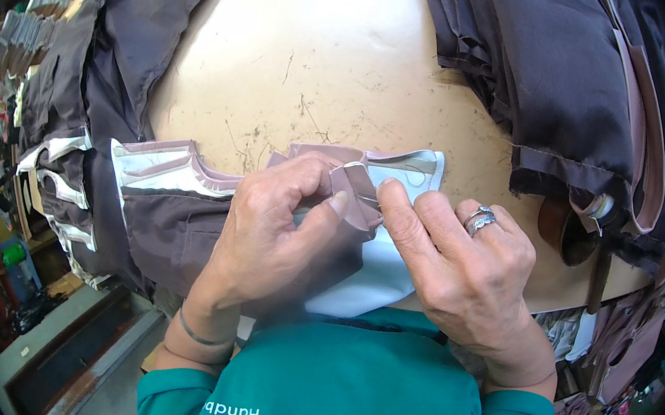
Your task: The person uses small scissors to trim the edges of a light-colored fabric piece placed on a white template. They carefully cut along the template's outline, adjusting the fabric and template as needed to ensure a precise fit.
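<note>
My left hand (277, 222) pinches a folded mauve strap-like piece (355, 187) between thumb and fingers, close to the table's near edge. From the right, my right hand (458, 259) meets that piece with its fingers curled and a ring on one of them. Something thin shows at its fingertips, too small to name. Below both hands lies a sewn part with dark brown lining (174, 230), mauve edges and a white backing (379, 266). My left hand hides some of this part.
Dark brown lining pieces (135, 29) lie stacked at the left. A larger pile of brown lining (564, 78) with mauve edges sits at the right, beside a dark round roll (566, 230). Loose threads (310, 115) are scattered on the pale table (287, 30).
</note>
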`<state>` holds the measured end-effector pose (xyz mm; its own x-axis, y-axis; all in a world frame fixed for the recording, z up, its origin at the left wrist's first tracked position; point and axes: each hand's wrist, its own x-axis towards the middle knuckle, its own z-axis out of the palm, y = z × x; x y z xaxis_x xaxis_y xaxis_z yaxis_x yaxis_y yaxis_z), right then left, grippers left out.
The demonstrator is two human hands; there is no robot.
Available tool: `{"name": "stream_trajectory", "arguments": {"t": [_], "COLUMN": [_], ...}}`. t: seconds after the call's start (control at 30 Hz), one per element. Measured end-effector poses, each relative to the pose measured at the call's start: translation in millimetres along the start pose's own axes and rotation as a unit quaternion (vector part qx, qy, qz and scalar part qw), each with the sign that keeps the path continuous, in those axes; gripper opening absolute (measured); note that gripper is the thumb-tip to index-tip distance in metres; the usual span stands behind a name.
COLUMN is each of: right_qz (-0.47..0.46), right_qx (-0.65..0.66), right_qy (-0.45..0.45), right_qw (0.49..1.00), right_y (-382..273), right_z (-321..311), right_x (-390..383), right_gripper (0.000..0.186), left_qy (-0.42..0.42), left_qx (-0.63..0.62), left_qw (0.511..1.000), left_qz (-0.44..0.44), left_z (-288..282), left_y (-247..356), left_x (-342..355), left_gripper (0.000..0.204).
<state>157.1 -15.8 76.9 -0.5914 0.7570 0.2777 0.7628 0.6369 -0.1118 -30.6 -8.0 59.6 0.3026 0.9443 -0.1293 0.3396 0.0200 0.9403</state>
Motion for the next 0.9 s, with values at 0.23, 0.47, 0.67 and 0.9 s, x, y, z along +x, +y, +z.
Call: {"name": "stream_trajectory", "arguments": {"t": [0.23, 0.47, 0.67, 0.9], "right_qz": [-0.020, -0.028, -0.031, -0.033], "right_qx": [-0.035, -0.052, -0.047, -0.037], "right_qy": [0.014, 0.009, -0.002, 0.021], "right_qw": [0.999, 0.998, 0.998, 0.999], "right_y": [-1, -2, -2, 0], "right_z": [3, 1, 0, 4], "right_x": [-1, -2, -4, -7], "right_gripper": [0.036, 0.024, 0.024, 0.027], "left_qy": [0.013, 0.012, 0.013, -0.008], "left_qx": [0.000, 0.025, -0.017, -0.053], "left_qw": [1.000, 0.999, 1.000, 0.995], "left_qz": [0.002, 0.038, -0.008, -0.078], "left_z": [4, 5, 8, 4], "left_y": [1, 1, 8, 8], "left_x": [0, 0, -2, -3], "left_gripper": [0.007, 0.007, 0.008, 0.009]}}
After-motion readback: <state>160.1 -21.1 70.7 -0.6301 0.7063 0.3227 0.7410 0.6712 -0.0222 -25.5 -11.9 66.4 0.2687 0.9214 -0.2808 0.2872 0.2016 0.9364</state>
